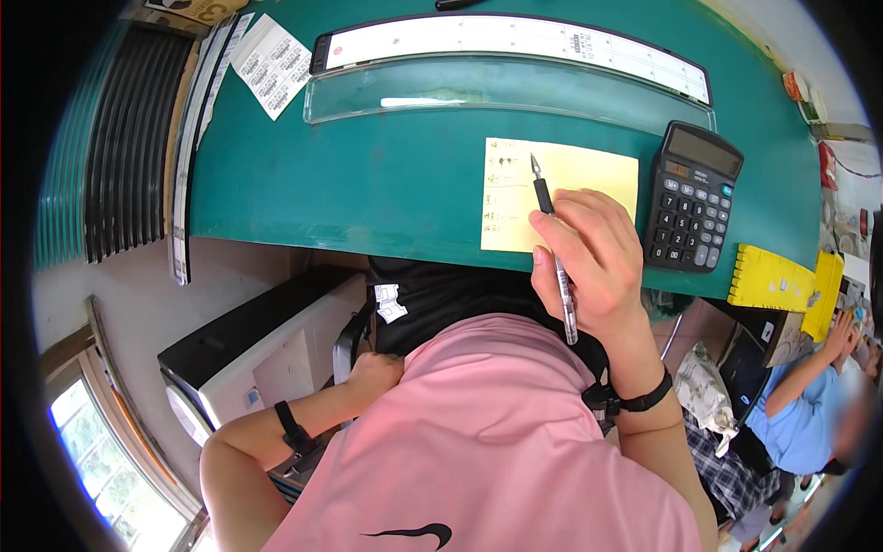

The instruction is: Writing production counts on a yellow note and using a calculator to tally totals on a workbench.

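Note:
A black-and-clear pen (543, 196) is pinched between the thumb and fingers of my right hand (596, 253). Its tip points away from me over a yellow sheet of paper (602, 167), which has short handwritten lines down its left side. The hand covers the lower right part of the sheet. Just right of the paper lies a black calculator (694, 198). My left hand (375, 375) rests at my waist beside the chair's armrest, its fingers mostly hidden against the pink shirt.
Across the far side of the green table (386, 184) stretch a long white panel (515, 41) and a clear plastic cover (414, 97). A label sheet (273, 66) lies at far left. Yellow plastic pieces (771, 279) sit at the right edge. Another person in blue (805, 414) works beyond.

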The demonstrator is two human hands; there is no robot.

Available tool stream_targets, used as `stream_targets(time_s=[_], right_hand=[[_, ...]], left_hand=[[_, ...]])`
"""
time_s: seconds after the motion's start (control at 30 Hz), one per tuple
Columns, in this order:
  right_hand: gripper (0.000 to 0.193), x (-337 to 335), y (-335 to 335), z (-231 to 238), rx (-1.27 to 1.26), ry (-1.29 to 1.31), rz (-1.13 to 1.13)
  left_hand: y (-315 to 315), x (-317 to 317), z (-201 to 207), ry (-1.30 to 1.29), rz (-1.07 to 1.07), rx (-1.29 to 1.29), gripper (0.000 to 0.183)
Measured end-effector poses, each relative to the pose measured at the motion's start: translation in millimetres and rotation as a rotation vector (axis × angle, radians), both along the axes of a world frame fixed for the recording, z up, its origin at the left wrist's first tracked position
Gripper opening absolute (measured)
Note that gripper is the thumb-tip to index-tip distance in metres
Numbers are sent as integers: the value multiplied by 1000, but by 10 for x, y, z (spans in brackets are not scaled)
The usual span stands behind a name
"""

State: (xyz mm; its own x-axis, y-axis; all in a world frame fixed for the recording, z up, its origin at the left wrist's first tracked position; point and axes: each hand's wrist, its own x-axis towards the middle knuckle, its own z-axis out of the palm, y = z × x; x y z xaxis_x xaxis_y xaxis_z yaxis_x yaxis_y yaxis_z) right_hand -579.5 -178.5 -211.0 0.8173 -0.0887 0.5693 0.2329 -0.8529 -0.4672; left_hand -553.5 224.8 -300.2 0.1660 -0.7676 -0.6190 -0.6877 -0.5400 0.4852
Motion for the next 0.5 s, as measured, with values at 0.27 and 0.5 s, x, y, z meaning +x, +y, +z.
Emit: stream_targets(time_s=[0.27,0.5], right_hand=[[37,11,-13,17,-17,2,32],[42,5,-20,-9,-49,-15,10]], left_hand=[[-186,-30,109,-62,51,-187,38],[-78,49,145,-96,-60,-242,46]])
